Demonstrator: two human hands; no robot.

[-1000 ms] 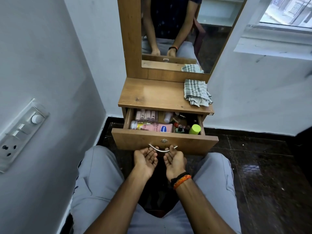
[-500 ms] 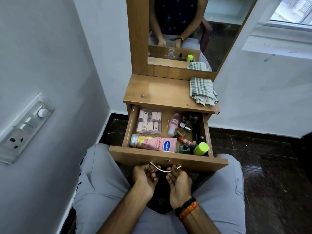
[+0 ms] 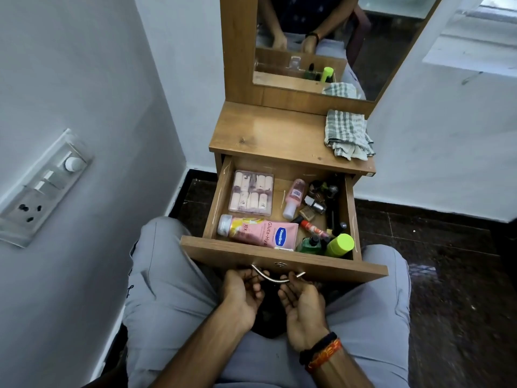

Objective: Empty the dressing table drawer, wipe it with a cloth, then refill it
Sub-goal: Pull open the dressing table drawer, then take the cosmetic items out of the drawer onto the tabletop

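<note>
Left hand (image 3: 242,292) and right hand (image 3: 303,302), palms up, fingers hooked under the curved metal handle (image 3: 277,276) of the open drawer (image 3: 282,260) — still full. Just beyond, nearer the left hand: pink lotion tube (image 3: 258,231), long axis left-right, cap pointing left. Farther off, right rear of the table (image 3: 275,138) — checked cloth (image 3: 348,134).

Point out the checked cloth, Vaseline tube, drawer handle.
checked cloth (image 3: 348,133), head view, middle of the folds
Vaseline tube (image 3: 260,231), head view, pink body
drawer handle (image 3: 275,279), head view, curved metal bar
</note>
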